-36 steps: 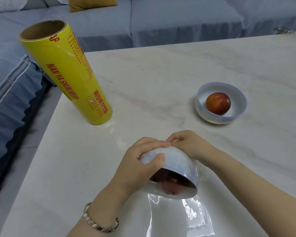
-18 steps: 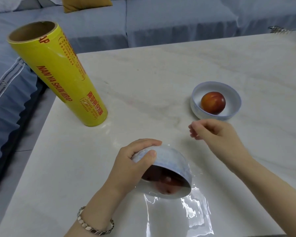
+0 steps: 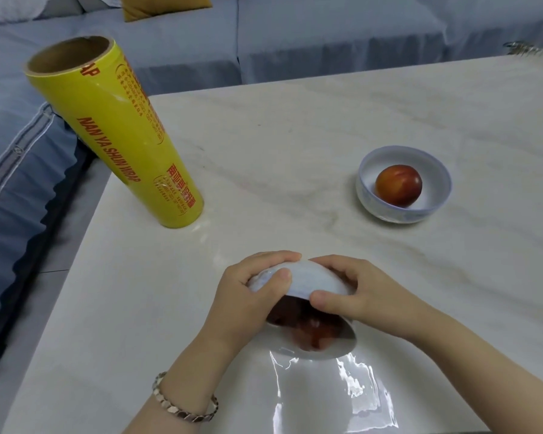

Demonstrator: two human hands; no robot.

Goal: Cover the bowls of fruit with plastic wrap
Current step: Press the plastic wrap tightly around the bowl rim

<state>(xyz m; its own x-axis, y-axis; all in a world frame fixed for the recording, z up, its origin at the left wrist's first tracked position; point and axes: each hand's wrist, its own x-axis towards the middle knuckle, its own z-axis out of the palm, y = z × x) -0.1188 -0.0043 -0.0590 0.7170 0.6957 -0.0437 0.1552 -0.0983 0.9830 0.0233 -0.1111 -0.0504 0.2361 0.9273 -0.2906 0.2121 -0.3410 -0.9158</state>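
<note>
A: State of both grips?
B: Left grip (image 3: 248,296) and right grip (image 3: 361,292) each clasp the tipped white ceramic bowl (image 3: 311,278). Its mouth faces the wearer, with red fruit inside (blurred).
A: Film?
B: The clear plastic wrap sheet (image 3: 326,396) lies on the pale marble worktop (image 3: 295,120), just nearer than the grips. The uncovered white bowl (image 3: 389,214) holding a round red-orange fruit (image 3: 398,185) stands beyond the right grip. The yellow wrap roll (image 3: 116,136) stands beyond the left grip.

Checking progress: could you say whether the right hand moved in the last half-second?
Yes: right hand moved away from the far bowl onto the tipped bowl.
</note>
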